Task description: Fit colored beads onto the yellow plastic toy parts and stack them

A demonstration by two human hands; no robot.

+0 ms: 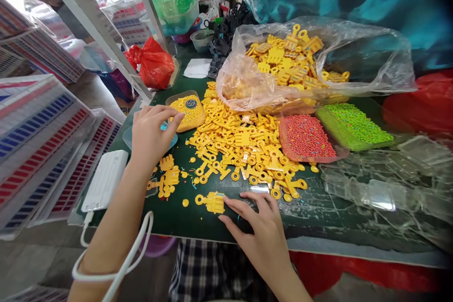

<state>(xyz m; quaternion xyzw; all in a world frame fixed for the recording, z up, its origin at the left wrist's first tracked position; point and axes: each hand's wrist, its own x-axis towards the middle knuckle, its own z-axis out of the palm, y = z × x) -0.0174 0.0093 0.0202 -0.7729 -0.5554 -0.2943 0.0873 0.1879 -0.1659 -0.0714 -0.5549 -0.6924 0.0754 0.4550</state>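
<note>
My left hand (pixel 150 134) is raised over a shallow dish of blue bits (pixel 173 141), thumb and forefinger bent towards each other. Anything between those fingertips is too small to make out. Lying flat near the table's front edge is a yellow plastic piece (pixel 214 202) with a ring at its left end and a small blue mark. My right hand (pixel 260 229) rests beside it, thumb and forefinger against its right end. Behind spreads a heap of similar yellow pieces (pixel 244 139). More yellow parts (pixel 170 174) lie below my left hand, with loose yellow discs (pixel 185 203) nearby.
A tub of yellow beads (pixel 193 120) holds a dark round cap. Trays of red beads (pixel 307 137) and green beads (pixel 357 125) stand right of the heap. Behind is a plastic bag of yellow pieces (pixel 283 63). A white power bank (pixel 105 180) trails a cable around my left arm.
</note>
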